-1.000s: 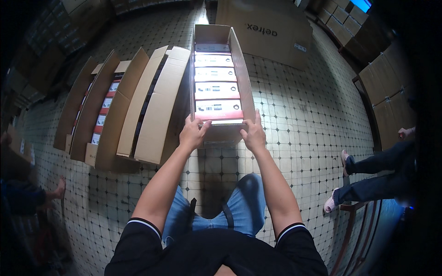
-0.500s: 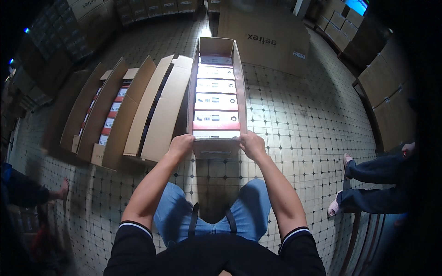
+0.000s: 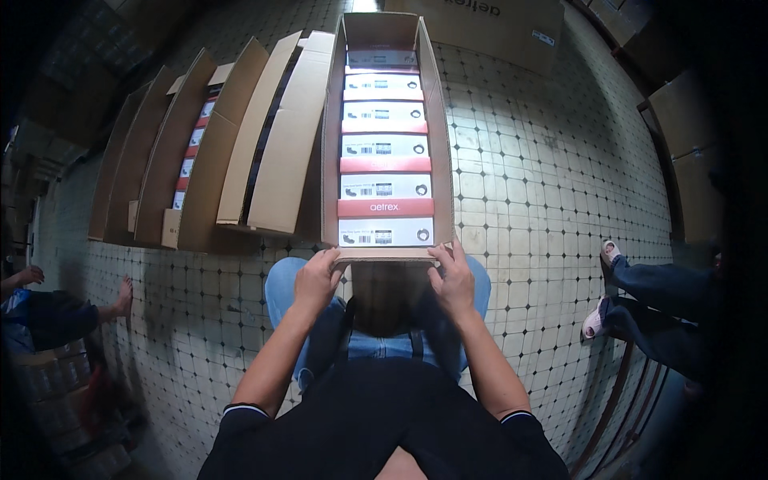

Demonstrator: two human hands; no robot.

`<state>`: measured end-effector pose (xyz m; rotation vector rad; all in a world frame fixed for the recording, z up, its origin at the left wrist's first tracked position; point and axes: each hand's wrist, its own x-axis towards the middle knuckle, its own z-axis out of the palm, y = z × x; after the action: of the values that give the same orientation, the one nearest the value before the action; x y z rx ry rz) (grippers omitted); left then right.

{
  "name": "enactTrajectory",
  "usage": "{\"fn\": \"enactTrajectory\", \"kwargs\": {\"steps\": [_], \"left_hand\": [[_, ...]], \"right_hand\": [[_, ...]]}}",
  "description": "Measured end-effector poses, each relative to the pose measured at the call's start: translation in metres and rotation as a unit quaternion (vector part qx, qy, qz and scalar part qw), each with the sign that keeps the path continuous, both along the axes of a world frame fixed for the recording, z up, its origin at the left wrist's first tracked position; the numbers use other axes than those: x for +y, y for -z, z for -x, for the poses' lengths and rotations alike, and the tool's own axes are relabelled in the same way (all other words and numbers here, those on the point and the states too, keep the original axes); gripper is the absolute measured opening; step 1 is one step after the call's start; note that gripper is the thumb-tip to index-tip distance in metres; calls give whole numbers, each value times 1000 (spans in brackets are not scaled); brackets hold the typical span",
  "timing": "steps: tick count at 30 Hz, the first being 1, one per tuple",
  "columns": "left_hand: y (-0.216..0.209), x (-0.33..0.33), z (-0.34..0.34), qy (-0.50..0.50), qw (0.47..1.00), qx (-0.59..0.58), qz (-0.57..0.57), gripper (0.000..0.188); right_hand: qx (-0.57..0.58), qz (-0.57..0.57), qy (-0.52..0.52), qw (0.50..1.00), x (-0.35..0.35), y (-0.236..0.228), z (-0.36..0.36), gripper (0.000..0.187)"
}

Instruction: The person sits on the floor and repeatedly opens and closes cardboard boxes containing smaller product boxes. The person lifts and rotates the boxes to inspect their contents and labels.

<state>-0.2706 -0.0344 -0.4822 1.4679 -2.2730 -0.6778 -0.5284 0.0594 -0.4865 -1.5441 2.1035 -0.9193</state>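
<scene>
Straight ahead of me on the floor is a long open cardboard carton (image 3: 331, 152), its side walls standing up. Inside, a row of white-and-red shoe boxes (image 3: 386, 146) runs away from me, labels facing up. My left hand (image 3: 318, 280) is closed on the carton's near left corner, fingertips over the rim. At the near right corner my right hand (image 3: 454, 280) grips the same edge, thumb below and fingers on the cardboard. Both knees are bent on either side of the carton's near end.
Several similar cartons (image 3: 276, 144) stand in a row to the left, some open with boxes inside. A large carton (image 3: 496, 32) lies beyond. People's legs (image 3: 656, 280) show at the right and a bare foot (image 3: 124, 296) at the left. The floor is tiled.
The carton appears larger and closer, and its near end face no longer shows below the rim. My hands have shifted grip, from fists on the corners to fingers laid over the edge.
</scene>
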Motion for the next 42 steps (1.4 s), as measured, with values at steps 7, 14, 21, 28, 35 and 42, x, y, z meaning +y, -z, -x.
{"fn": "enactTrajectory", "kwargs": {"steps": [7,14,21,28,35,42], "left_hand": [[9,7,-2,-37,994,92,-43,30],[-2,8,-3,-67,979,134,-135,36],[-27,-19,11,-155,966,205,-17,32],[-26,-117,52,-164,978,119,42,42],[-12,-153,68,-188,979,30,-77,43],[-12,-149,73,-206,977,-15,-48,39]], "right_hand": [[-44,24,19,999,3,8,-5,34],[-42,30,-1,999,4,-3,-3,33],[85,111,89,986,-30,-27,12,47],[14,-89,101,991,-164,-30,51,67],[25,-169,100,980,-184,-18,55,57],[36,-162,92,982,-183,-20,53,57]]}}
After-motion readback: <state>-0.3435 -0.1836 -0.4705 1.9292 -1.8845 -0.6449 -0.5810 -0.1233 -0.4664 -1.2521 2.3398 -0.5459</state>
